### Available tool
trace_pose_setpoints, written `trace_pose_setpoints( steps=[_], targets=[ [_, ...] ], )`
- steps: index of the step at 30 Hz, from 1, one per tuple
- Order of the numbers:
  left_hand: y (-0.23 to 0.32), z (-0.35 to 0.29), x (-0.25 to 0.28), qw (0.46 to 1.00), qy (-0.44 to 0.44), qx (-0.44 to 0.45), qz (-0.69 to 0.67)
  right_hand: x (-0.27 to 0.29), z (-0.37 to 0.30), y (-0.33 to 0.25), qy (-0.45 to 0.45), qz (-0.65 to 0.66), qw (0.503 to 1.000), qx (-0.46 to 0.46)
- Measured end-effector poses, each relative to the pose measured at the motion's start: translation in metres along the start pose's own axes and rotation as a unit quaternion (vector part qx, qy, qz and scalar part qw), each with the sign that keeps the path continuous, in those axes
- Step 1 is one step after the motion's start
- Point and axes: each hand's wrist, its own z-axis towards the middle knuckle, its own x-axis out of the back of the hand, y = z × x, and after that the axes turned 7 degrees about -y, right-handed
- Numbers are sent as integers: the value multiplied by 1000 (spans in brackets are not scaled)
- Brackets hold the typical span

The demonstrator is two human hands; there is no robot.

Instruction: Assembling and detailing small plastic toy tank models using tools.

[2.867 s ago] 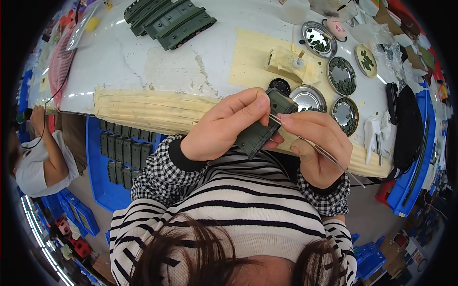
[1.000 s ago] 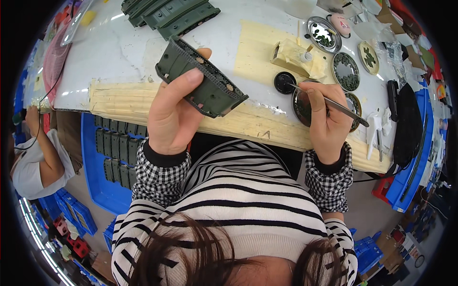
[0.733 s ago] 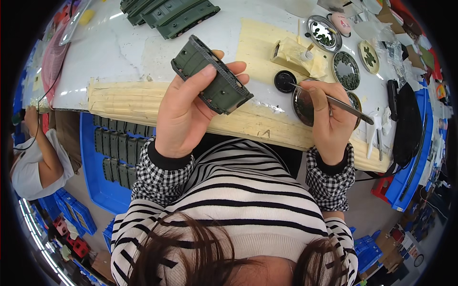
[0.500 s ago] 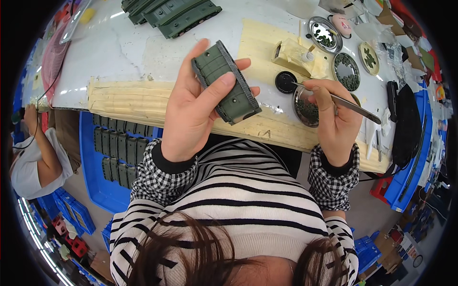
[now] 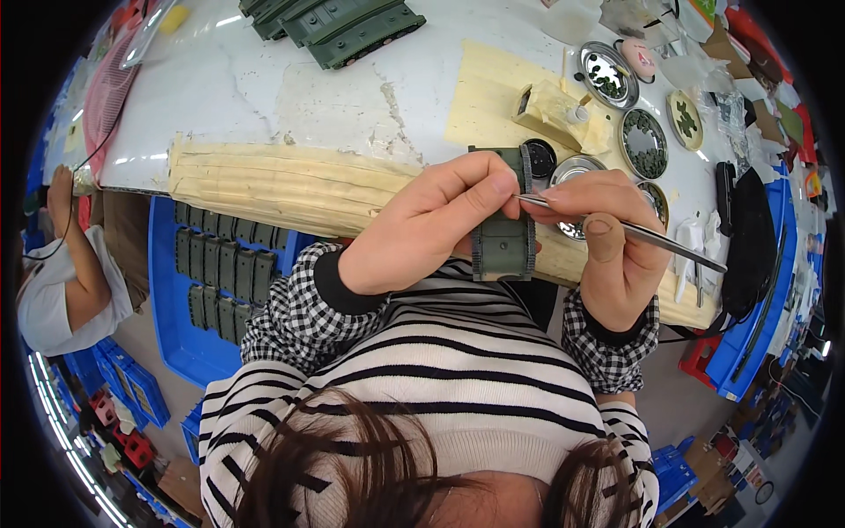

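Note:
My left hand point(image 5: 431, 224) grips a dark green model tank hull point(image 5: 503, 231) upright in front of my chest, just past the table's near edge. My right hand point(image 5: 616, 242) pinches metal tweezers point(image 5: 629, 231) whose tip touches the hull's upper right side, beside my left thumb. Several more green tank hulls point(image 5: 339, 22) lie at the far side of the white table point(image 5: 246, 88).
Round metal dishes of small dark parts point(image 5: 645, 155) and a black pot point(image 5: 539, 158) sit on a yellowish mat point(image 5: 493, 88). A blue crate of green hulls point(image 5: 224, 264) stands under the table on my left. Another person point(image 5: 62, 264) sits at far left.
My left hand brought the hull down from above the table and turned it upright near my chest. My right hand moved the tweezers from the dishes to the hull.

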Motion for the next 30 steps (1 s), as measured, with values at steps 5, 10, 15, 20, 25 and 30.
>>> trace_pose_setpoints(
  steps=[5,10,15,20,25,30],
  targets=[
    [-6,0,2,999,19,-7,37,-2,-2,-3,-8,-22,1000,0],
    [3,-4,0,999,14,24,37,-1,-2,-2,-19,-48,998,27],
    [0,-4,1,999,20,22,37,-1,-1,-2,-24,-66,997,42],
    [-2,-4,1,999,24,21,33,-2,-3,-4,-21,-58,998,24],
    [-1,-5,0,999,28,27,38,-1,-2,-1,-24,-75,996,43],
    [-4,-5,1,999,25,23,15,-2,-2,-3,-25,-77,996,32]
  ],
)
